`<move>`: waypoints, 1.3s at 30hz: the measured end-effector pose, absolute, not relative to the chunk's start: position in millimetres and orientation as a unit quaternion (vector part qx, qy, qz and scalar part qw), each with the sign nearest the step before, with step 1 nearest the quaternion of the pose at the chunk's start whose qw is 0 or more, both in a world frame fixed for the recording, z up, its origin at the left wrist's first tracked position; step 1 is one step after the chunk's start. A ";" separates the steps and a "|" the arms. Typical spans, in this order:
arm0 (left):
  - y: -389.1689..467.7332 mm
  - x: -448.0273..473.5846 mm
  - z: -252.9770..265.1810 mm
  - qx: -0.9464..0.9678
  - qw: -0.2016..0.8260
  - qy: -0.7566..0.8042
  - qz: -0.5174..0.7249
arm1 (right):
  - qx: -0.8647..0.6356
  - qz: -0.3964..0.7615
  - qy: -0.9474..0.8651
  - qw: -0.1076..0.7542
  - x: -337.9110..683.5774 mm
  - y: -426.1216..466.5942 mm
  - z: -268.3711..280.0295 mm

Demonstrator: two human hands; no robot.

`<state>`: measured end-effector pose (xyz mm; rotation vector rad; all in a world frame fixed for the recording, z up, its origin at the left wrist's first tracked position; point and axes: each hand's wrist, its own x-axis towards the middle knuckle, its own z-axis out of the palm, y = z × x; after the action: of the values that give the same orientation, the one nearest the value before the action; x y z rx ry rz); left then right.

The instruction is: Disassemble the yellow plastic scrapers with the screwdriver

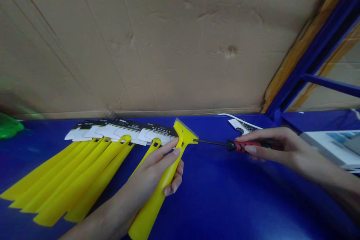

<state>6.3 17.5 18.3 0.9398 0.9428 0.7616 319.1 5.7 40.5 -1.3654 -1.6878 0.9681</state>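
Observation:
My left hand [159,170] is wrapped round the handle of a yellow scraper [153,210], whose wide head with a thin blade edge points up and away. My right hand [278,146] grips the red and black handle of a screwdriver [239,146]. Its thin shaft runs left, and the tip meets a screw at the right side of the scraper head. Just left of my left hand lies another yellow handle [143,159], partly hidden by that hand, with a black and white card [159,133] by its end.
Several yellow handles [81,180] with cards lie fanned out on the blue table [213,202] at left. A green translucent item [9,125] sits far left. Cardboard [168,45] backs the table. A white cable [239,118], a blue metal frame [312,48] and a white box [334,153] are at right.

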 end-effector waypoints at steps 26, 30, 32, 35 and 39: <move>10.1 35.2 15.0 0.468 0.645 0.467 0.383 | -0.565 0.236 -0.643 0.460 306.3 4.1 45.8; 12.4 38.2 17.6 0.471 0.635 0.474 0.387 | -0.515 0.250 -0.644 0.508 309.9 8.8 40.2; 11.9 38.5 15.9 0.468 0.636 0.472 0.392 | -0.524 0.305 -0.628 0.489 309.9 10.4 36.1; 9.9 38.8 11.8 0.463 0.643 0.463 0.397 | -0.557 0.301 -0.604 0.484 308.4 12.3 29.8; 9.6 39.0 10.4 0.477 0.651 0.448 0.383 | -0.517 0.292 -0.600 0.537 306.1 15.6 22.3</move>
<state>39.0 9.6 10.4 1.0838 1.0177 0.8699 306.1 15.6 22.3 -1.2298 -1.4273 0.6938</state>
